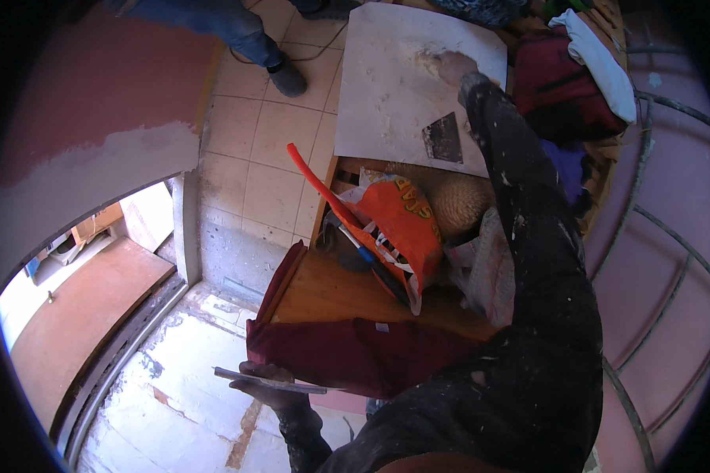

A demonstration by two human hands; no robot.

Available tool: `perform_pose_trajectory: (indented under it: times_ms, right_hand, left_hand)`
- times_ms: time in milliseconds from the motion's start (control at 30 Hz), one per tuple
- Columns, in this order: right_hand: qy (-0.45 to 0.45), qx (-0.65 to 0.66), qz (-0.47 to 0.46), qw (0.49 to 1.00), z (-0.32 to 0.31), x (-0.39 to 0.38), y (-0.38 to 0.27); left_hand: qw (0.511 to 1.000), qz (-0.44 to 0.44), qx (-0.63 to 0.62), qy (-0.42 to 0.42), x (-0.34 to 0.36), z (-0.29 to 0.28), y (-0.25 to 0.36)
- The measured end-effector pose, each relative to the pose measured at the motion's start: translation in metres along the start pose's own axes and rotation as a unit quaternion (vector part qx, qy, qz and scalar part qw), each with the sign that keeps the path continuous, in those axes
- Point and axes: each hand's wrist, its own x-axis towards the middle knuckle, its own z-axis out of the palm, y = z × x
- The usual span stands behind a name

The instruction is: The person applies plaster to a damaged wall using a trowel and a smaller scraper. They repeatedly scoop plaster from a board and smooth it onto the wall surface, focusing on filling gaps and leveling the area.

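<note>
The left hand [267, 384] holds a thin flat plate [292, 386]. The plate is seen almost from its edge, with the fingers at its left part. Just beyond it, a dark red cloth [371, 355] hangs over the near end of a brown wooden table [331, 298].

The right arm, in a dark sleeve [528, 213] with white spots, reaches far up. Its right hand [454, 69] is down at a big white board [386, 79], next to some pale crumbs [430, 59]. The fingers are blurry, so I cannot tell if this hand is wide or narrow, or if it has anything in it. A dark flat piece [442, 139] lies on the board, near the sleeve and below the hand.

Below the board there is an orange bag [410, 225] with a blue and black stick [371, 264] along its front. A woven tan thing [459, 201] sits right behind the bag. A pale plastic bag [485, 268] is to the right of it.

To the right of the board is a dark red bag [556, 87] with a white cloth [599, 63] on it. Farther up, another person's leg [241, 31] in blue jeans stands on the tile floor [272, 173].
</note>
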Motion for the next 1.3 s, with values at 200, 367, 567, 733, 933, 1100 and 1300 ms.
perform_pose_trajectory:
  times_ms: [200,367,567,733,933,1100,1300]
  right_hand:
    - [-0.060,-0.053,-0.014,0.997,0.017,0.020,0.002]
    - [-0.051,-0.025,-0.119,0.991,0.046,-0.018,0.017]
    - [-0.145,-0.061,-0.143,0.977,0.014,-0.065,-0.008]
    - [0.063,0.189,-0.169,0.965,-0.043,-0.153,-0.021]
    - [0.049,0.457,-0.094,0.883,-0.151,-0.334,-0.069]
    - [0.037,0.754,-0.195,0.626,-0.191,-0.492,-0.102]
    - [0.159,0.697,-0.354,0.603,-0.173,-0.637,-0.114]
  left_hand:
    - [0.987,-0.021,-0.147,-0.057,0.009,-0.029,-0.007]
    - [0.997,-0.012,-0.068,-0.024,0.006,-0.005,-0.006]
    - [0.996,0.020,0.056,-0.064,-0.001,-0.005,0.004]
    - [0.989,0.031,-0.046,-0.140,0.012,0.004,0.000]
    - [0.993,0.025,-0.068,-0.093,0.006,-0.019,0.007]
    - [0.958,-0.026,-0.212,-0.191,-0.055,-0.020,0.029]
    - [0.968,-0.048,-0.217,-0.117,-0.147,-0.129,0.002]
